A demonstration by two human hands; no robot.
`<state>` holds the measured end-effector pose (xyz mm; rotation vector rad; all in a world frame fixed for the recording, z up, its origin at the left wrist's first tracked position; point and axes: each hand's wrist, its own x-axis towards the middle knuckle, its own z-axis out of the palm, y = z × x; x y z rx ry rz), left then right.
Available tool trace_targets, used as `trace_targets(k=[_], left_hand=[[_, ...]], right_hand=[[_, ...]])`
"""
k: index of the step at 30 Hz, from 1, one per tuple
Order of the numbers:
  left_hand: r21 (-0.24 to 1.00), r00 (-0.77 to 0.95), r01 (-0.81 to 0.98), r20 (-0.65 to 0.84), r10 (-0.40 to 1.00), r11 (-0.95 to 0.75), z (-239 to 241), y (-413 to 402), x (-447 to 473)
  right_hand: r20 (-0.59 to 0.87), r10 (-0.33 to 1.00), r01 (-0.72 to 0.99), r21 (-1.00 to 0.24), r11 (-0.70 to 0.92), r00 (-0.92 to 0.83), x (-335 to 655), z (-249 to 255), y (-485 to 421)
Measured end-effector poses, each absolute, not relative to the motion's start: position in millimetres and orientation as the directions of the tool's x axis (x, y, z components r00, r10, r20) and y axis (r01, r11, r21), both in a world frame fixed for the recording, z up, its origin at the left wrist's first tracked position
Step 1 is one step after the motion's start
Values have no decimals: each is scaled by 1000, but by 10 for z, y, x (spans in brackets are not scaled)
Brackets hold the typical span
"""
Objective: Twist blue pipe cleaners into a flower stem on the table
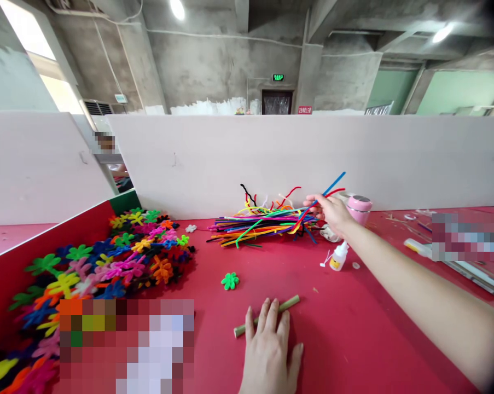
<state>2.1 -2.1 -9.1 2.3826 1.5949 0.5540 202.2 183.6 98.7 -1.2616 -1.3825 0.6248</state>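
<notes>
My left hand [267,347] lies flat with its fingers spread across a short greenish stick [291,302] on the red table. Both ends of that stick show past the fingers. Farther off, my right hand [329,212] pinches pipe cleaners at the right end of a multicoloured pile [247,227]. A blue pipe cleaner [335,183] and a red pipe cleaner [337,191] stick out above the fingers. Whether more strands are in the pinch cannot be made out. Beyond my left hand lies a green pipe-cleaner flower [230,281].
Many pipe-cleaner flowers [132,265] are heaped at left by a red board [45,262]. A glue bottle [337,258] and a pink cup [359,209] stand near my right arm. A white partition [230,158] closes the table's back. Two areas are pixelated.
</notes>
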Motion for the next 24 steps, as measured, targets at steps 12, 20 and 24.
trace_targets(k=[12,20,24], left_hand=[[405,325,842,149,934,-357,-57,-34,32],[414,320,840,141,937,-350,-54,-49,34],[417,322,838,142,936,-351,-40,-37,31]], right_hand=[[385,880,199,-919,339,279,2138,1448,1909],[527,789,234,-849,474,315,2159,1759,1855],[648,690,353,-759,548,322,2184,1886,1868]])
